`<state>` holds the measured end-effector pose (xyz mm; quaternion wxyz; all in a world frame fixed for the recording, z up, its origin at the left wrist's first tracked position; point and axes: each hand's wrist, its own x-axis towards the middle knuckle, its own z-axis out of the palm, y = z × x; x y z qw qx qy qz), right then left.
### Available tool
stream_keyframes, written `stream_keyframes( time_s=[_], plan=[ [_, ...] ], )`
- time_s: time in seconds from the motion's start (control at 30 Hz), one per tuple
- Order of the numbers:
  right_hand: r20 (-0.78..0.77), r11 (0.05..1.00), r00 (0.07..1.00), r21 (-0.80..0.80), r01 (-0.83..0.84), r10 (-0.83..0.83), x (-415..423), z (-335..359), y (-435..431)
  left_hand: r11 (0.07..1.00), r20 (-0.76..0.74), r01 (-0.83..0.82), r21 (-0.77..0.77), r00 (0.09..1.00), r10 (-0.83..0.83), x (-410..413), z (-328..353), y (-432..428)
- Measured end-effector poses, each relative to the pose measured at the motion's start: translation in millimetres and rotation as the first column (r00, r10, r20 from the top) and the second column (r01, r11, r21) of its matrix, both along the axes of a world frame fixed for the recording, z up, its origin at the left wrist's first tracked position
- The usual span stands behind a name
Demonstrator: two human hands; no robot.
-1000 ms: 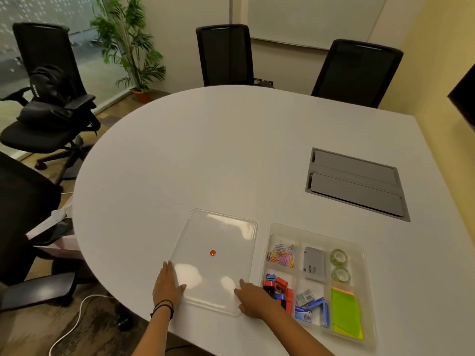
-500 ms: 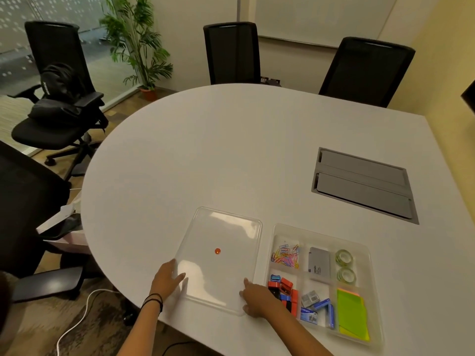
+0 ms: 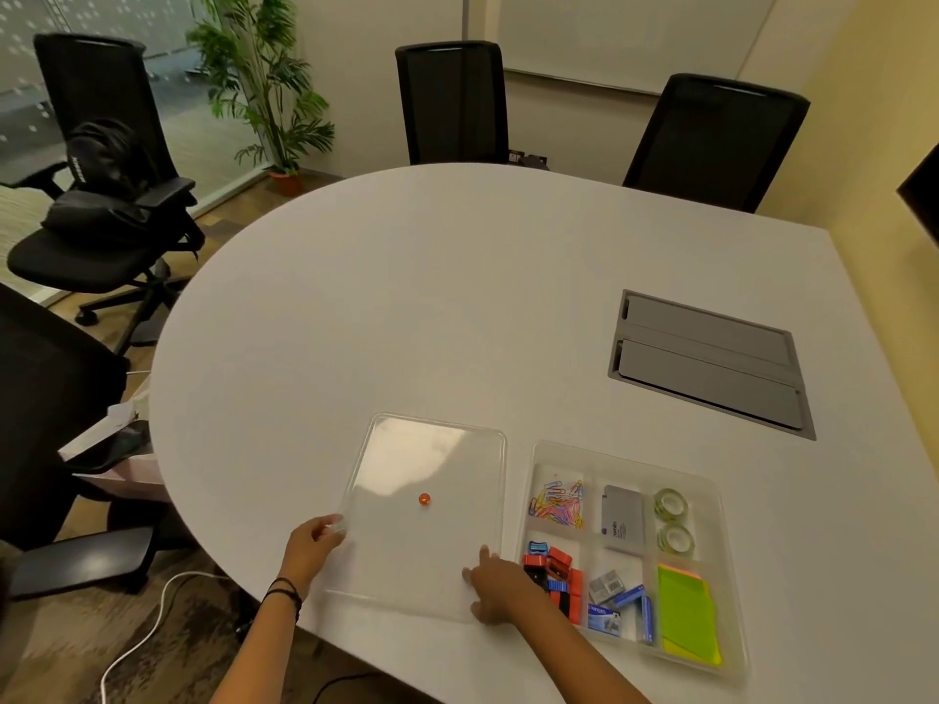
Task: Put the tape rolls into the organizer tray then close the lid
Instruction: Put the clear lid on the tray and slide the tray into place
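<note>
Flat between both hands (image 3: 312,543) (image 3: 495,586), lid (image 3: 432,464), beside tray (image 3: 627,454).

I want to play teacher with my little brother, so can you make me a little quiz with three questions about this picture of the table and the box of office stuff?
1. True or false: both tape rolls are already inside the organizer tray.
2. Where is the clear lid? A) on the tray B) flat on the table, left of the tray C) on a chair
3. Fill in: the left hand grips the lid's left ____.

Key
1. True; they sit in the far right compartment.
2. B; the right hand holds its near right corner.
3. edge
</note>
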<state>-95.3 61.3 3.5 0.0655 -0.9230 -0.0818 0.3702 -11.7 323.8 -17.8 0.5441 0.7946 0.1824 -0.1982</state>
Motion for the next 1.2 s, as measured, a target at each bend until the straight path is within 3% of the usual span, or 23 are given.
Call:
stream_keyframes(
  time_s=[0.23, 0.47, 0.6, 0.87, 1.2],
  plan=[
    [0.073, 0.943, 0.977, 0.286, 0.17, -0.199, -14.4, 14.5, -14.9, 0.988, 0.08, -0.012, -0.152, 0.997, 0.025, 2.3, 28.5, -2.4],
    [0.123, 0.753, 0.877, 0.577, 0.318, -0.464, -25.3, 36.9, -37.0, 0.999, 0.367, 0.031, -0.029, 0.93, -0.018, 18.0, 90.5, -2.5],
    [0.049, 0.63, 0.805, 0.652, 0.423, -0.592, -19.5, 64.9, -69.3, 0.989, 0.499, 0.096, 0.113, 0.855, -0.14, 19.1, 126.3, -8.2],
    [0.116, 0.54, 0.685, 0.714, 0.446, -0.719, -18.6, 121.9, -134.7, 0.962, 0.641, 0.155, 0.224, 0.72, -0.265, 9.7, 190.4, -41.7],
    [0.213, 0.415, 0.435, 0.792, 0.447, -0.875, -47.1, 132.3, -173.7, 0.847, 0.749, 0.165, 0.506, 0.403, -0.526, 6.6, 255.5, -78.1]
  ],
)
